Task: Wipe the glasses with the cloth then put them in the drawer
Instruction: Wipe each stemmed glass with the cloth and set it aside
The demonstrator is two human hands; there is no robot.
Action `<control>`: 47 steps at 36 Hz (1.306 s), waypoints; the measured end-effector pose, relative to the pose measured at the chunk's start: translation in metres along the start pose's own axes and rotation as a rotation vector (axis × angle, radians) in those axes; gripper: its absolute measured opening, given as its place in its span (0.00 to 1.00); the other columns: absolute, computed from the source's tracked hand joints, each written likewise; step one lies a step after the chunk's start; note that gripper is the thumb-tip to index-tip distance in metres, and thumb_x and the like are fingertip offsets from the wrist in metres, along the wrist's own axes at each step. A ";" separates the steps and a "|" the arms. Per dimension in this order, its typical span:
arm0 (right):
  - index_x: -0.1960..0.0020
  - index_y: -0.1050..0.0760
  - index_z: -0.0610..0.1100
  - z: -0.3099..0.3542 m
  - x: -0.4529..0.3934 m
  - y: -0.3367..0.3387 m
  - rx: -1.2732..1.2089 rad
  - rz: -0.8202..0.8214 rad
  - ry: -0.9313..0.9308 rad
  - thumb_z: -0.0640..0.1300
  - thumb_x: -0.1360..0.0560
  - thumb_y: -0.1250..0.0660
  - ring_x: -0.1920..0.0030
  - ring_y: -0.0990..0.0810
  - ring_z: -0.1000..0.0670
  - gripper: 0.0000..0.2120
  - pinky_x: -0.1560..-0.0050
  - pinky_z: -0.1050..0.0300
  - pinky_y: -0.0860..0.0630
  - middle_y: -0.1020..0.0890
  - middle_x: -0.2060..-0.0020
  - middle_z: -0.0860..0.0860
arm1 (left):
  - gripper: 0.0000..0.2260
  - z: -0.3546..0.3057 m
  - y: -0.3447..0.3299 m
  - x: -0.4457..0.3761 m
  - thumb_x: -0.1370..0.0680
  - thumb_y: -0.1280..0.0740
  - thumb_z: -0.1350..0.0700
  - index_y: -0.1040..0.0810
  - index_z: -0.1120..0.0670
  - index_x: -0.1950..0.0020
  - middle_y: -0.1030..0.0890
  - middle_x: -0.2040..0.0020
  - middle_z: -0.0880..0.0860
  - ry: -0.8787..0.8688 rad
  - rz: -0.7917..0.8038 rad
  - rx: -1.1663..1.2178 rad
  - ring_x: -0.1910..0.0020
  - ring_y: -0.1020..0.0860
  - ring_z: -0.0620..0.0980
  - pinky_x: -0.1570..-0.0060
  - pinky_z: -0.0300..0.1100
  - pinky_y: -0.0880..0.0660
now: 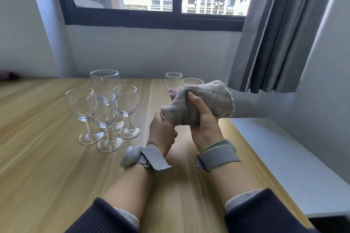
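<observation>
Above the wooden table [47, 157], my right hand [203, 119] grips the bunched grey cloth [212, 100] while my left hand [162, 130] curls beneath it. Four stemmed glasses [102, 111] cluster left; two more [173, 80] stand behind the cloth. No legible writing.

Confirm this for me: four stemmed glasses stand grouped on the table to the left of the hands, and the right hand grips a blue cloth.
Not quite. The head view shows the cloth is grey, not blue, with a bit of purple at its far edge. The rest holds: four stemmed glasses stand grouped on the table to the left of the hands, and the right hand grips the cloth.
</observation>
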State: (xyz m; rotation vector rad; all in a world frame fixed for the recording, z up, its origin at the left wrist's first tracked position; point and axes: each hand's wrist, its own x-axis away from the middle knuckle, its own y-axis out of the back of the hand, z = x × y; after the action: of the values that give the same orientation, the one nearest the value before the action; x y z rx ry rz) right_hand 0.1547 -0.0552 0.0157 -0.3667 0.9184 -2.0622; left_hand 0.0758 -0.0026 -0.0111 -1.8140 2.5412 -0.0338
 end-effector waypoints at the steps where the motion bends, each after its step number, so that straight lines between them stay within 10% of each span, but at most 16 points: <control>1: 0.51 0.19 0.37 0.000 -0.002 0.001 -0.048 -0.042 -0.019 0.36 0.31 0.27 0.51 0.16 0.45 0.09 0.49 0.52 0.20 0.15 0.54 0.43 | 0.07 0.003 0.000 0.002 0.19 0.48 0.57 0.33 0.54 0.55 0.31 0.67 0.55 -0.124 -0.024 -0.082 0.74 0.32 0.52 0.75 0.39 0.36; 4: 0.42 0.22 0.35 0.000 -0.013 0.007 -0.108 -0.124 -0.103 0.38 0.34 0.24 0.48 0.17 0.43 0.21 0.44 0.49 0.21 0.17 0.48 0.40 | 0.04 0.005 0.004 0.007 0.26 0.45 0.52 0.35 0.51 0.57 0.27 0.66 0.55 -0.321 -0.056 -0.322 0.65 0.26 0.60 0.63 0.52 0.27; 8: 0.36 0.27 0.34 -0.001 -0.021 0.015 -0.120 -0.163 -0.120 0.41 0.43 0.19 0.48 0.17 0.41 0.38 0.47 0.47 0.20 0.18 0.46 0.39 | 0.02 0.002 0.006 0.009 0.20 0.43 0.58 0.35 0.57 0.51 0.26 0.61 0.55 -0.463 -0.100 -0.495 0.60 0.27 0.58 0.60 0.46 0.33; 16: 0.37 0.27 0.35 0.004 -0.016 0.015 -0.142 -0.177 -0.090 0.41 0.39 0.21 0.51 0.16 0.43 0.32 0.49 0.48 0.19 0.16 0.50 0.41 | 0.03 0.000 0.009 0.013 0.20 0.41 0.58 0.35 0.56 0.51 0.24 0.59 0.56 -0.632 -0.136 -0.548 0.60 0.26 0.56 0.62 0.44 0.35; 21: 0.44 0.25 0.35 0.008 -0.009 0.016 -0.150 -0.033 -0.126 0.41 0.31 0.27 0.54 0.15 0.46 0.18 0.51 0.51 0.20 0.16 0.53 0.42 | 0.03 -0.002 0.012 0.007 0.23 0.41 0.54 0.32 0.53 0.55 0.26 0.63 0.52 -0.397 -0.134 -0.407 0.60 0.26 0.60 0.59 0.49 0.29; 28: 0.34 0.29 0.36 0.007 -0.004 0.015 -0.035 0.193 -0.113 0.41 0.29 0.29 0.38 0.23 0.40 0.25 0.38 0.48 0.25 0.23 0.39 0.38 | 0.08 -0.013 0.021 -0.003 0.23 0.48 0.62 0.37 0.56 0.62 0.36 0.70 0.54 0.276 0.065 0.131 0.81 0.39 0.46 0.81 0.26 0.46; 33: 0.32 0.31 0.36 0.007 -0.004 0.013 -0.015 0.329 -0.137 0.43 0.37 0.25 0.34 0.26 0.39 0.36 0.32 0.44 0.31 0.25 0.35 0.37 | 0.07 -0.013 0.032 0.003 0.27 0.47 0.59 0.39 0.55 0.66 0.38 0.71 0.51 0.523 0.286 0.276 0.81 0.41 0.43 0.84 0.28 0.51; 47: 0.32 0.31 0.35 0.003 -0.010 0.014 -0.074 0.249 -0.161 0.40 0.31 0.27 0.40 0.22 0.39 0.30 0.39 0.47 0.24 0.22 0.39 0.37 | 0.07 -0.009 0.011 0.011 0.23 0.50 0.60 0.38 0.56 0.61 0.38 0.72 0.51 0.426 0.168 0.268 0.84 0.42 0.42 0.81 0.27 0.51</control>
State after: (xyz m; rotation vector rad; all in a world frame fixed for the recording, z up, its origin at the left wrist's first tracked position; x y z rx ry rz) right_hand 0.1706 -0.0542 0.0089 -0.4285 0.8958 -1.7496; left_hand 0.0614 -0.0089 -0.0022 -1.6267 2.7709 -0.7963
